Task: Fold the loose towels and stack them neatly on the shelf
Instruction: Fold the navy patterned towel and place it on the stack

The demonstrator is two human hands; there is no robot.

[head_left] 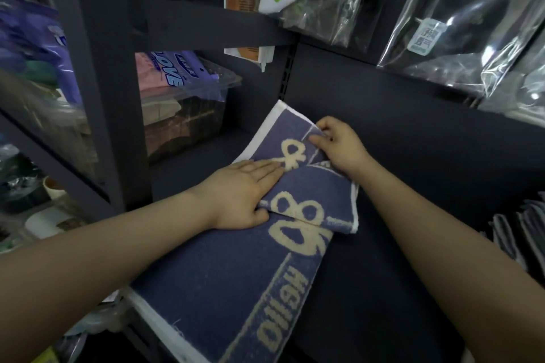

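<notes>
Head view. A dark blue terry towel (236, 283) with cream lettering, a large cream "86" motif and white hems is laid lengthwise on the dark grey metal shelf (413, 274); its near end hangs over the front edge of the shelf, and its far end lies toward the back panel. The far part of the towel is seen doubled back, so that a folded flap with a white edge rests on top of the lower layer.

The left hand (241, 197) is extended from the lower left, forearm bare, palm down. Its fingers (265, 169) are held straight and together and are pressed flat on the towel near the fold, with the thumb tucked against the edge of the upper flap.

The right hand (339, 144) is brought in from the lower right, the wrist bent inward. Its fingertips (320, 138) are curled and a pleat of the far part of the towel is pinched between thumb and fingers.

To the left, behind an upright of the rack, a clear plastic box (182, 115) with purple-labelled packets is stored. Above, clear plastic-wrapped garments (460, 18) are hung. At the right edge, a stack of folded grey cloths (519, 233) is partly shown.
</notes>
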